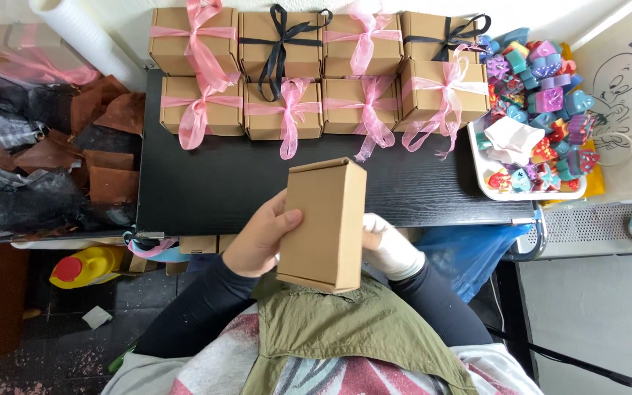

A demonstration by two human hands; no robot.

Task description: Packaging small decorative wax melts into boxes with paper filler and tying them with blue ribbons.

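Eight done: kraft gift boxes [316,73] are sitting tied with pink or black ribbon in two rows at the back of the black desk [213,190].
In hand: you are holding a plain cardboard box [323,223], closed and ribbonless, above the desk's near edge.
Left hand [257,241]: bare, gripping the box's side.
Right hand [389,249]: white-gloved, gripping the opposite side.
Left over: this box is lacking ribbon; the white tray [488,186] of colourful soaps [539,88] is looking full.

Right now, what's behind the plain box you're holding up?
The plain box hides most of the right hand, gloved in white; only part shows. The left hand grips its near side. Behind it lies the black table. Its inside is hidden.
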